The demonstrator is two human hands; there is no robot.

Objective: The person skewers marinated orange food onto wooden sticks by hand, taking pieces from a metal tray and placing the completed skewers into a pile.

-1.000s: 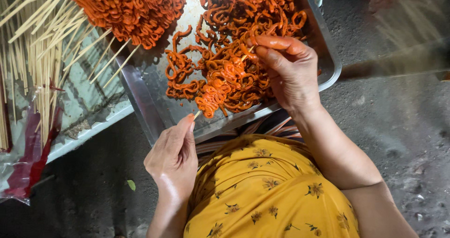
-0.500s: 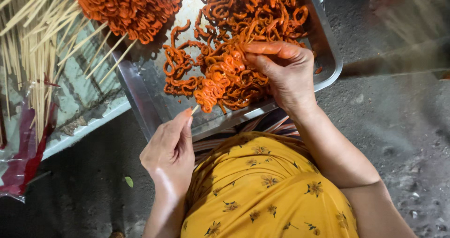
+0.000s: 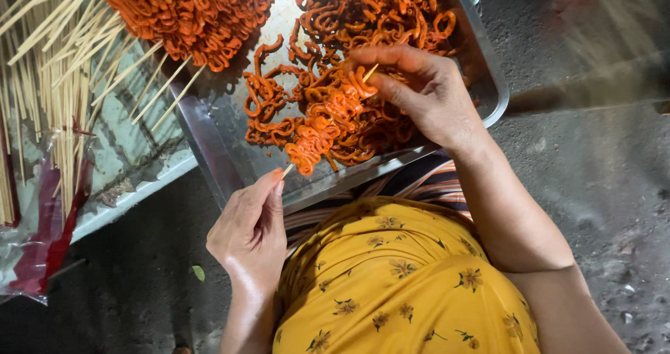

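Observation:
A thin bamboo skewer [image 3: 328, 124] loaded with curled orange meat strips runs diagonally over a metal tray [image 3: 209, 145]. My left hand [image 3: 252, 230] pinches the skewer's lower end near the tray's front rim. My right hand [image 3: 422, 92] grips the pointed top end and presses on the threaded strips. More loose orange strips [image 3: 380, 9] fill the tray behind my right hand.
A heap of finished skewers [image 3: 185, 12] lies across the tray's left side, sticks pointing left. Bare bamboo sticks [image 3: 52, 82] are spread on a pale board at left, beside a red plastic bag [image 3: 49, 235]. Grey ground lies to the right.
My left hand has shifted slightly toward the tray while holding the skewer end. My right hand stays at the tip, and the strips sit bunched lower along the stick.

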